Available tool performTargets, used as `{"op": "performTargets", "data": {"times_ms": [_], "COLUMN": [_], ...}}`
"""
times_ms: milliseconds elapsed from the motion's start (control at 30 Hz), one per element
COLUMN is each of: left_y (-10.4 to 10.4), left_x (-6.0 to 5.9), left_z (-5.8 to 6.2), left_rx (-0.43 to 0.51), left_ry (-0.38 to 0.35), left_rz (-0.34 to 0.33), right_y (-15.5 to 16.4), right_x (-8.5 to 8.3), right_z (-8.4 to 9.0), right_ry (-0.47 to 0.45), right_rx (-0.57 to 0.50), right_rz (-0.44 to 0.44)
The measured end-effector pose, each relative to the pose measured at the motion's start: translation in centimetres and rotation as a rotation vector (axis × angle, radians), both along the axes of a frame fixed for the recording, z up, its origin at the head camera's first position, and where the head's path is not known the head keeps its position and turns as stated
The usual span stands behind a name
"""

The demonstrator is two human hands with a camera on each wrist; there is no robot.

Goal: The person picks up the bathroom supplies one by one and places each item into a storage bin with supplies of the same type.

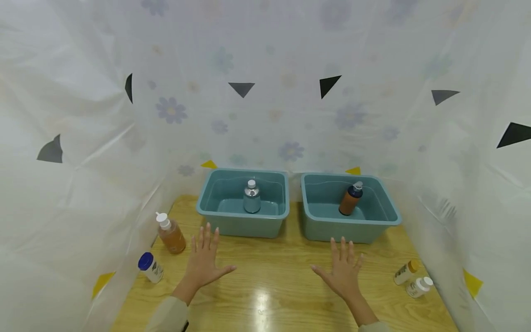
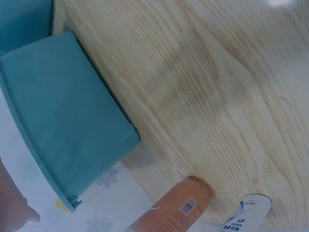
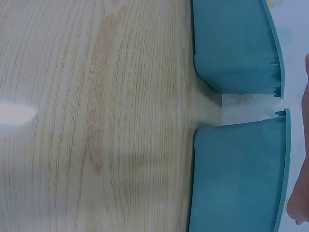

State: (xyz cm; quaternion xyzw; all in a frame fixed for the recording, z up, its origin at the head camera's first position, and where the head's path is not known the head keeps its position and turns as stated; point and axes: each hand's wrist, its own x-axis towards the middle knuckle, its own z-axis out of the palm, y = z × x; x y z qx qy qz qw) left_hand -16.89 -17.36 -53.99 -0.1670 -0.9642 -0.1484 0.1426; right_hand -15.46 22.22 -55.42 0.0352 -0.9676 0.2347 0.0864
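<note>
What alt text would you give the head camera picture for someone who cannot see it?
Two open hands, left hand and right hand, lie flat on a wooden table before two teal bins, each holding one bottle. More bottles stand at both table edges.

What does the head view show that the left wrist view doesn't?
Only the head view shows both hands, left and right, spread flat, the right bin, and a bottle in each bin. Only the left wrist view shows the orange bottle's barcode label. Both show the left bin, orange bottle, blue-capped bottle and wooden table.
</note>
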Motion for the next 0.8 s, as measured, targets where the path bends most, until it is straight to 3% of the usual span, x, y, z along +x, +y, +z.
{"op": "performTargets", "data": {"times_ms": [300,533,800], "left_y": [-0.4,-0.5,-0.7], "left_x": [-0.6,-1.3,-2.1], "left_z": [0.2,0.3,1.0], "left_rx": [-0.017,-0.023,-0.042], "left_ry": [-0.106,-0.089,-0.116], "left_rz": [0.018,0.0,0.014], "right_y": [-1.0,-1.9,-3.1], "right_x": [-0.2,-0.7,-1.7], "right_z": [-0.1,0.0,0.4], "right_ry": [0.042,0.084,0.041], "right_rx": [-0.013,-0.023,-0.037], "right_rz": [0.029,0.04,0.051]}}
